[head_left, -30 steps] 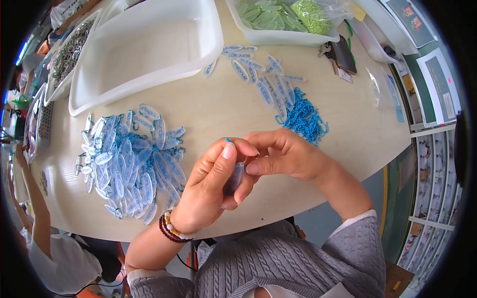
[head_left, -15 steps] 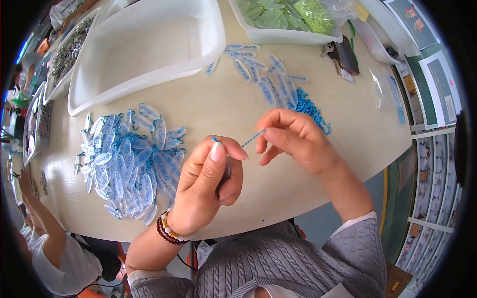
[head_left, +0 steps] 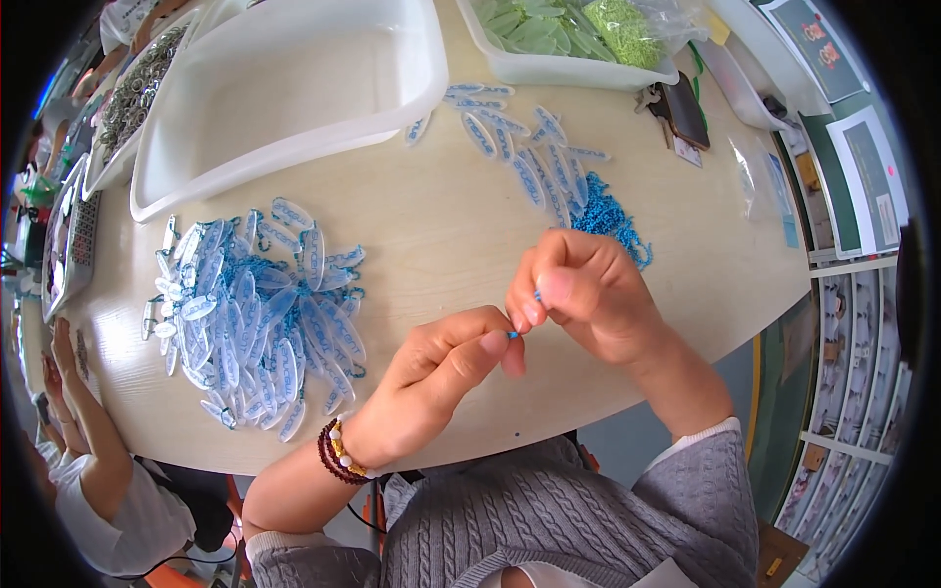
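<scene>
My left hand (head_left: 436, 377), with beaded bracelets at its wrist, is closed in a pinch on a short blue ball chain (head_left: 513, 335). Close beside it, my right hand (head_left: 588, 299) also pinches the chain between thumb and forefinger. Most of the chain is hidden by my fingers, and whether a tag hangs on it cannot be seen. Left of my hands lies a heap of clear oval tags (head_left: 260, 333) with blue lettering and blue chains attached. Beyond my right hand are a small pile of blue ball chains (head_left: 610, 218) and several loose oval tags (head_left: 529, 174).
A large white bin (head_left: 294, 69) stands at the far left. Another white tub (head_left: 578, 69) holds green tags and green chains. Metal rings fill a tray (head_left: 142, 98) at the left. Keys and a dark case (head_left: 683, 113) lie far right. Another person's arms (head_left: 83, 412) rest at lower left.
My left hand has moved right and slightly down, turning toward my right hand. The hands are now almost touching, and the length of chain showing between them is shorter.
</scene>
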A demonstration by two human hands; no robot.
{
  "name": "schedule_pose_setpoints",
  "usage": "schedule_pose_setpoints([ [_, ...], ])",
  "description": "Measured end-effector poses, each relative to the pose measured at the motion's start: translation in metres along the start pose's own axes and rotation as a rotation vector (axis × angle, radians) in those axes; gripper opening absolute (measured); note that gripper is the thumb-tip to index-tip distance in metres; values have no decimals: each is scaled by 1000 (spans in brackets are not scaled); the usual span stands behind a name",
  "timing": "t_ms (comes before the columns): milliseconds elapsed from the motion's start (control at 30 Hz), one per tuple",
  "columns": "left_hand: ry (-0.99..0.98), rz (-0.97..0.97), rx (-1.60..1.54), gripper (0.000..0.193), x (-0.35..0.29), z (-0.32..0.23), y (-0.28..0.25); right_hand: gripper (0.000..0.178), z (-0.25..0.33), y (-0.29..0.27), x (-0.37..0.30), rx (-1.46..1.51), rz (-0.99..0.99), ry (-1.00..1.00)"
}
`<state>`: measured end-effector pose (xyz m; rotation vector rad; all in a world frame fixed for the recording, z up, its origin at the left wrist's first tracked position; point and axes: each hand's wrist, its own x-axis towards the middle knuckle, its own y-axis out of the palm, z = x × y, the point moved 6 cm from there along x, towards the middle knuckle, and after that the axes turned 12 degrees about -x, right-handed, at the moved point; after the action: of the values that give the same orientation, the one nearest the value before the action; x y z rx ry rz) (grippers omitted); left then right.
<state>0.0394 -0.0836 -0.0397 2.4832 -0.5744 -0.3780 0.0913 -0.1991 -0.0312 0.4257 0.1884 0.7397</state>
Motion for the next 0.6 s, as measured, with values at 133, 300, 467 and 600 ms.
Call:
schedule_pose_setpoints([
  [133, 10, -20, -64, 30, 0, 0, -3, 10, 9, 6, -1, -209, 6, 43],
  [300, -4, -29, 6, 28, 1, 2, -5, 14, 15, 3, -5, -525, -154, -29],
  [467, 0, -33, 8, 29, 2, 3, -8, 11, 31, 13, -7, -1045, -146, -288],
  [600, 0, -15, 45, 30, 1, 3, -9, 12, 31, 14, -6, -1020, -120, -326],
])
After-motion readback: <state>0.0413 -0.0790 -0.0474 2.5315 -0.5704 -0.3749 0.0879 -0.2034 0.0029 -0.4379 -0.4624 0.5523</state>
